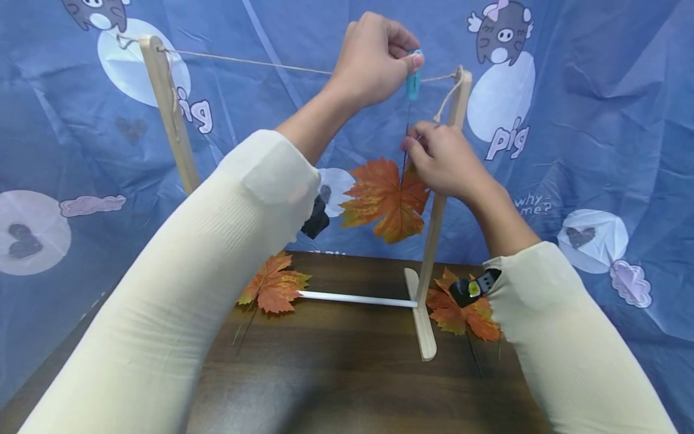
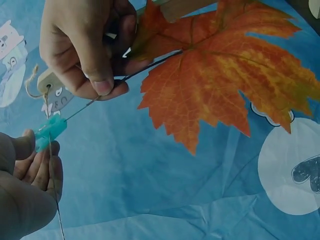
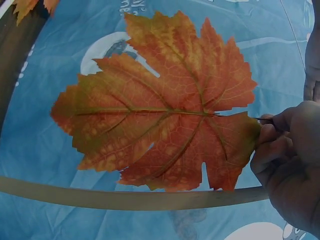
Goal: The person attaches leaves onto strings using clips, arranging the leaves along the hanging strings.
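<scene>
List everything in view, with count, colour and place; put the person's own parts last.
Clip: one, turquoise, at the string
String: one, tan, strung between the posts
Held leaf: one, orange with yellow-green, below the clip
Stem: one, dark, on the held leaf
Table leaves: at least two, orange with yellow-green, on the table
Posts: two, pale wood, holding the string
Foot: one visible, pale wood, under one post
Rod: one, white, low beside the foot
Table: one, brown, below
Backdrop: one, blue with printed pigs, behind
Wrist devices: two, black, at the cuffs
Sleeves: two, cream, on the arms
Left hand: one, bare, pinching the clip
Right hand: one, bare, pinching the stem
</scene>
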`<state>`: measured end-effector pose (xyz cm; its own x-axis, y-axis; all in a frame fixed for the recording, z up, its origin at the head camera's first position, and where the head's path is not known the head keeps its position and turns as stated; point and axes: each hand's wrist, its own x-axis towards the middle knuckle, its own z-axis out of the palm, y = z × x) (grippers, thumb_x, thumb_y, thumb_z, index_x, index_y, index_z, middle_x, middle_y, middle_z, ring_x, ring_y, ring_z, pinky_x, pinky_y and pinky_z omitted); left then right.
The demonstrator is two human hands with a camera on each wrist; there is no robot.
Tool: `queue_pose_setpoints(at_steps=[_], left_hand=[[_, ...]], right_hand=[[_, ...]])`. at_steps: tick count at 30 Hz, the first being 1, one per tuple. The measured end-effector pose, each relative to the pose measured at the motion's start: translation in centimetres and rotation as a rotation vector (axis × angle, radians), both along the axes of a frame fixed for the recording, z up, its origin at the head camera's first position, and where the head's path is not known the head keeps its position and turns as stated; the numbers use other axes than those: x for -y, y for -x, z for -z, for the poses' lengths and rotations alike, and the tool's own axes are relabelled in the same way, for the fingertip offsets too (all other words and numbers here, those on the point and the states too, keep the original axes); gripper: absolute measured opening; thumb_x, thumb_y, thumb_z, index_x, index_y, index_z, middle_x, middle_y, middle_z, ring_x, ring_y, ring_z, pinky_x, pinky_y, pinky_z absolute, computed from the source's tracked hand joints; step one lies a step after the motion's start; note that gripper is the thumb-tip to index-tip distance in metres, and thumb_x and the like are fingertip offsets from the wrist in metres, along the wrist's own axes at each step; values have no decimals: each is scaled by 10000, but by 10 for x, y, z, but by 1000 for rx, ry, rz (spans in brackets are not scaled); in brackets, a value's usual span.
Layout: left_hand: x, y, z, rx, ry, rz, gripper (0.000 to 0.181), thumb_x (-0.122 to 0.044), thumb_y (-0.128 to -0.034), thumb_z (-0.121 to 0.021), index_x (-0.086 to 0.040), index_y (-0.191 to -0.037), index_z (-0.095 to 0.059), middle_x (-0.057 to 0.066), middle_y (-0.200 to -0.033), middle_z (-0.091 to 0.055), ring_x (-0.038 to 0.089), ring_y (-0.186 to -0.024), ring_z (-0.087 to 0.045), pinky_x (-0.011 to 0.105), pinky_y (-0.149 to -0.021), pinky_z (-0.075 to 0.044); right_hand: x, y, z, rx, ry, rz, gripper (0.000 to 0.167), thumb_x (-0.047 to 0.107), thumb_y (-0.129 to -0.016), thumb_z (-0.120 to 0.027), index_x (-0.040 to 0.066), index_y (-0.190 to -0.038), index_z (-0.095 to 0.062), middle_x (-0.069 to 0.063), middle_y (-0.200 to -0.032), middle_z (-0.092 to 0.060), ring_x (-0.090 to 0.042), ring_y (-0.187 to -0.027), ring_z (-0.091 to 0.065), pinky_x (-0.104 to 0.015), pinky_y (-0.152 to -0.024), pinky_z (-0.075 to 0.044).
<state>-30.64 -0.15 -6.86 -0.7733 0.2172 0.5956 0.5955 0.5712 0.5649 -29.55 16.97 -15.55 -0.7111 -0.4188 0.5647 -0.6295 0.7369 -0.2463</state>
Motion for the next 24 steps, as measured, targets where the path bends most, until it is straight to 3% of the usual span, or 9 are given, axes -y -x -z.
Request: queue_pose_setpoints(at_steps=[2,3,7,10,24], left_hand=[[0,-1,1,-5,21,-5,289,-293,-1023,-644,-126,-1243,-729,-20,-1094,-757,78,-1021,-655,62,-1141,-8],[0,-1,2,-5,23,-4,292,-299,-1021,-645,-129,-1243,-730,-19,-1095,-757,80,-1030,-651,64,-1144,-37],[1,-1,3,8,-1,5,297,-299,-1008,-663,-122,-1236,-738,3,-1105,-756,103,-1031,-656,136,-1058,-366],[1,-1,3,19,-25,22,300,-288,-1003,-669,-102,-1228,-740,26,-1112,-752,114,-1011,-671,198,-900,-495],[1,-1,2,48,-14,37,294,-273,-1005,-662,-110,-1238,-736,13,-1130,-747,98,-996,-675,196,-871,-504]], right_hand=[[1,0,0,-2,-1,3,243,145,-1064,-493,-6,-996,-671,-120,-772,-650,-212,-638,-567,-293,-590,-428],[1,0,0,1,2,3,245,146,-1066,-487,-5,-1000,-669,-122,-774,-659,-213,-640,-577,-291,-590,-434],[2,-1,-1,18,15,-2,256,155,-1083,-454,-3,-1012,-643,-132,-798,-697,-222,-656,-603,-280,-592,-438],[3,-1,-3,26,25,-9,267,165,-1098,-425,-6,-1037,-622,-139,-819,-699,-225,-670,-602,-276,-598,-428],[4,-2,-5,34,93,7,256,166,-1105,-446,-11,-1044,-620,-150,-811,-691,-198,-672,-603,-233,-608,-431]])
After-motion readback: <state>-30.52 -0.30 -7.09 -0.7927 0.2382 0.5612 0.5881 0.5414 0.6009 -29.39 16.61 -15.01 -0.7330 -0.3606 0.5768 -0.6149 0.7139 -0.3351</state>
